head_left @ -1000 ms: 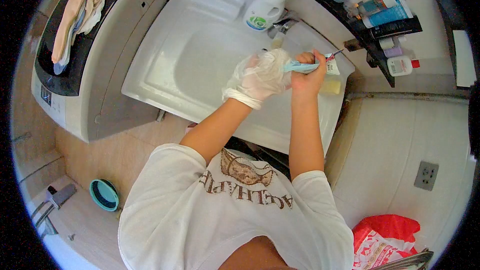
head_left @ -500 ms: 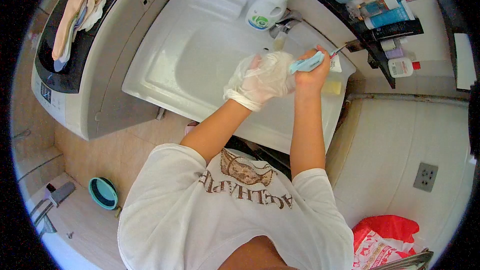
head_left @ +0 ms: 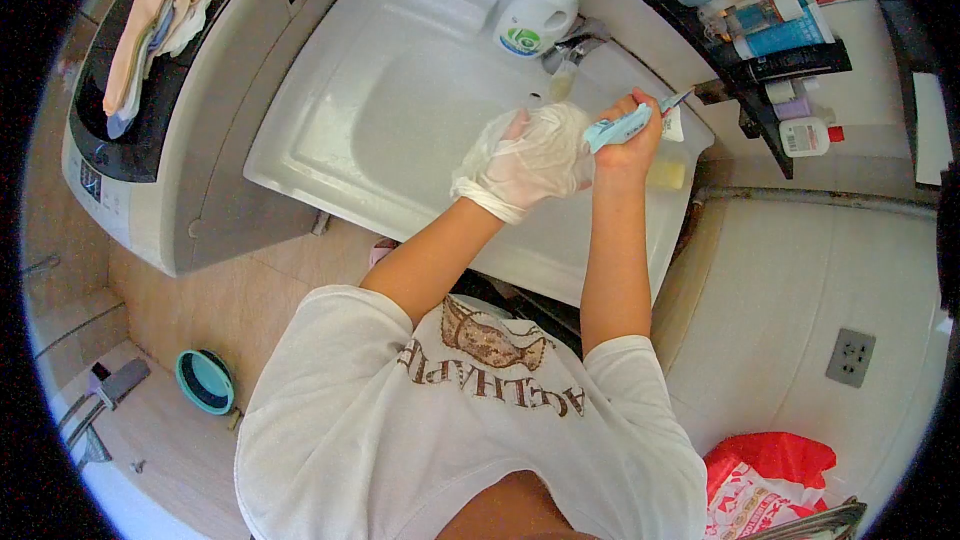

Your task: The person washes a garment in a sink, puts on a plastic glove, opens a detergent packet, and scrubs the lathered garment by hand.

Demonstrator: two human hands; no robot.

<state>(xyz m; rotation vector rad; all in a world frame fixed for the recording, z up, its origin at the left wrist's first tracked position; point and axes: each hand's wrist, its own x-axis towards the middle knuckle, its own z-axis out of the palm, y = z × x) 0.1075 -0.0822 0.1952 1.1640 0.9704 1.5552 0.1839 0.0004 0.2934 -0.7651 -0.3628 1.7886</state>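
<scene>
My left hand (head_left: 525,162) is inside a wet white cloth (head_left: 555,130) that wraps over its palm and wrist, above the white sink (head_left: 400,130). Its fingers are mostly covered by the fabric. Just right of it, my right hand (head_left: 632,145) is closed round a light blue item (head_left: 618,128), perhaps a folded tube or packet. A thin pointed end sticks out beyond the fist toward the wall. Behind the hands stand a white detergent bottle (head_left: 540,15) and a metal faucet (head_left: 580,40). A yellow soap bar (head_left: 665,175) lies right of my right wrist.
A washing machine (head_left: 240,110) with folded cloths (head_left: 145,40) on top stands at the left. Bottles and tubes (head_left: 785,35) line a dark shelf (head_left: 700,30) at upper right. A teal basin (head_left: 206,381) is on the floor, and a red and white bag (head_left: 765,485) at lower right.
My right hand has moved slightly right, away from the cloth-covered left hand, and the light blue item has come off the cloth. My left hand has barely moved.
</scene>
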